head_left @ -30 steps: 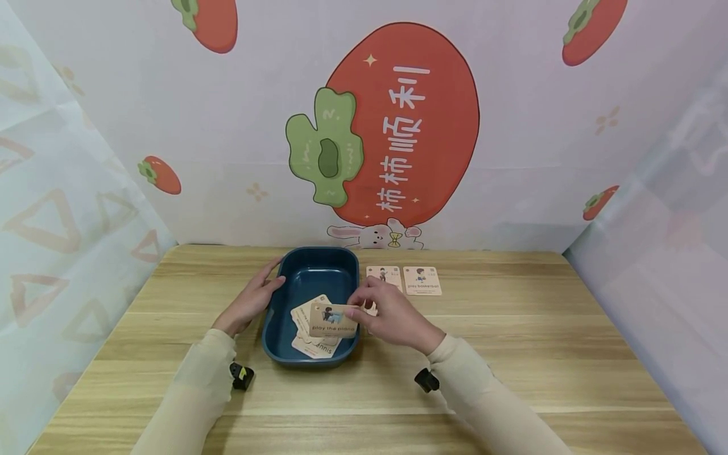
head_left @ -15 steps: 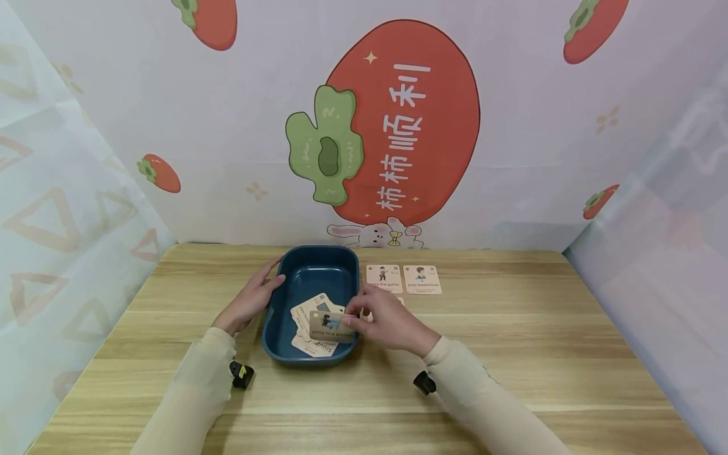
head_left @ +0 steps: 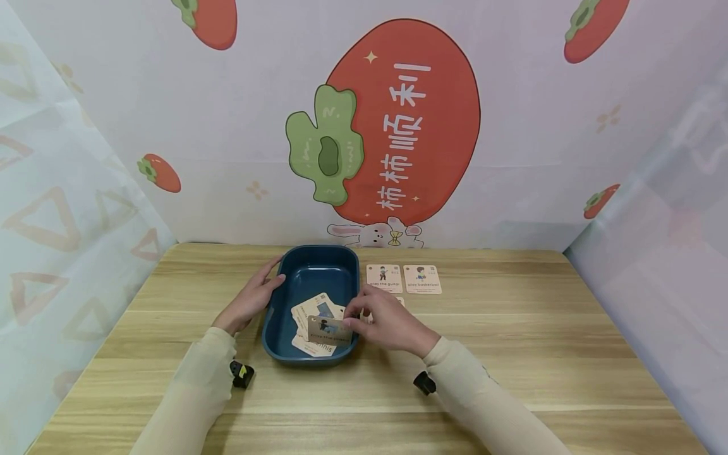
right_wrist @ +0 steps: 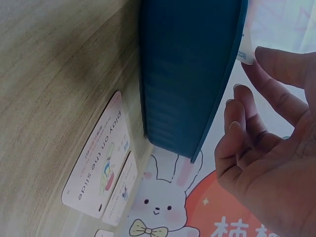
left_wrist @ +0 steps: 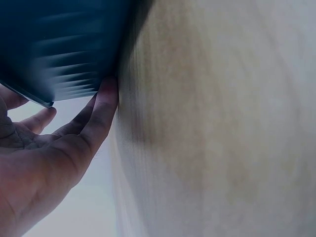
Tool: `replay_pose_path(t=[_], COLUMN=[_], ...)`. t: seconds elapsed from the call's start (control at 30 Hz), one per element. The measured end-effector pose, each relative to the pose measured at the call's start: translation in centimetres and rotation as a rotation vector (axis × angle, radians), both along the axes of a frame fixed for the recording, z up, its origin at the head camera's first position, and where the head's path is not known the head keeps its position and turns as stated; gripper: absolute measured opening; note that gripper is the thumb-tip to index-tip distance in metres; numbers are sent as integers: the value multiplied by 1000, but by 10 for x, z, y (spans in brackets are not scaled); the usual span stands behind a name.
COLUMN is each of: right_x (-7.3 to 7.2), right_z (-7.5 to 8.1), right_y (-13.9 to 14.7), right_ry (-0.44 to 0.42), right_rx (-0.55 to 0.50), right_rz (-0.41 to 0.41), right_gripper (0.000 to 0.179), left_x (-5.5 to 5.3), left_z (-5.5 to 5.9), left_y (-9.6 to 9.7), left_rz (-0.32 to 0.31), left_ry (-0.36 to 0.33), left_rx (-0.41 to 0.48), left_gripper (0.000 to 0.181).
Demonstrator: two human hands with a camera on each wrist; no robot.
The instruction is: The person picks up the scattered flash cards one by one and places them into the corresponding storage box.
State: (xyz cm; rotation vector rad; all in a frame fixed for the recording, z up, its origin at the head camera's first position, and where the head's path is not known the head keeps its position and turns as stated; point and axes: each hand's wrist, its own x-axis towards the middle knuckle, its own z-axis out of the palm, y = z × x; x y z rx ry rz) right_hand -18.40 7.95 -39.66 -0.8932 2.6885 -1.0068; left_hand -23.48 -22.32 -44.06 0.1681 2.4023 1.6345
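Note:
A dark blue plastic tub [head_left: 289, 328] stands on the table. My left hand [head_left: 252, 298] holds its left side, thumb at the rim; in the left wrist view the fingers [left_wrist: 101, 111] lie against its outer wall. Over the tub's near right part, my right hand [head_left: 387, 318] pinches a "play the piano" flash card [head_left: 325, 331] by its right edge between thumb and forefinger. The card is tilted, its printed face towards me. Several other flash cards [head_left: 307, 311] lie overlapping in the tub below it, partly hidden. Just a corner of the held card [right_wrist: 245, 52] shows in the right wrist view.
Right of the tub lie a "play the guitar" card [head_left: 383, 278] and a "play basketball" card [head_left: 423, 279]. A "play on the slide" card [right_wrist: 98, 163] lies nearer, mostly under my right hand in the head view. A printed backdrop [head_left: 512, 158] stands behind the wooden table [head_left: 512, 354].
My right hand has come down slightly towards the tub with the piano card, which now tilts more. The guitar card is less covered by the hand. My left hand stays in place.

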Motion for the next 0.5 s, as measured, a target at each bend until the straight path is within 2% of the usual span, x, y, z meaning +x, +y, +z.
replay_pose_path(t=[0.3,0.5], right_x=[0,0], right_z=[2,3], right_y=[3,4], right_ry=[28,10], right_rx=[-11,-14], right_rz=[-10,-23], right_gripper=[6,7], left_x=[0,0], left_z=[0,0], left_y=[0,0], left_rz=[2,6], left_ry=[-2,-9], left_rx=[-1,0], left_gripper=[62,62])
